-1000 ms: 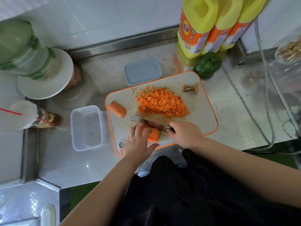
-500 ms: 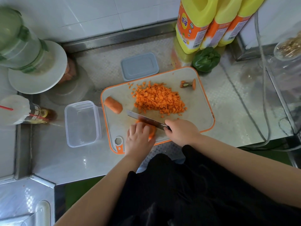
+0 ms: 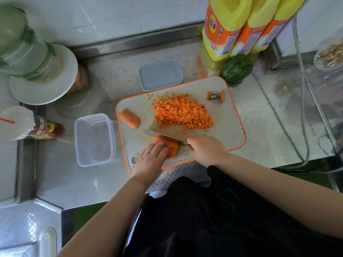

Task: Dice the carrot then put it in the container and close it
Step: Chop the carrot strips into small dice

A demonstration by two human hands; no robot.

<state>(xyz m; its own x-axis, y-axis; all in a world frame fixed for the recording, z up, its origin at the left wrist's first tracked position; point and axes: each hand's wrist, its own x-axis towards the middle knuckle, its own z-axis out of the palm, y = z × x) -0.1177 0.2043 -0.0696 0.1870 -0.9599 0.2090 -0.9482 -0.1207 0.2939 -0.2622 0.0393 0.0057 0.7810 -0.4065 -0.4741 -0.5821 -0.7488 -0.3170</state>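
The carrot piece [image 3: 171,148] being cut lies at the lower middle of the cutting board [image 3: 232,115], a firm, stiff chunk that looks likely to roll or skid unless pinned from above near the end away from the blade. The left hand [image 3: 148,162] presses down on it with fingers bent over its top. The right hand [image 3: 205,150] is wrapped round the handle of the knife [image 3: 165,137], whose blade crosses the piece. The diced pile [image 3: 182,113] sits mid-board; the container [image 3: 93,139] waits just left of the board.

Head camera looks steeply down, close over the counter [image 3: 269,127].
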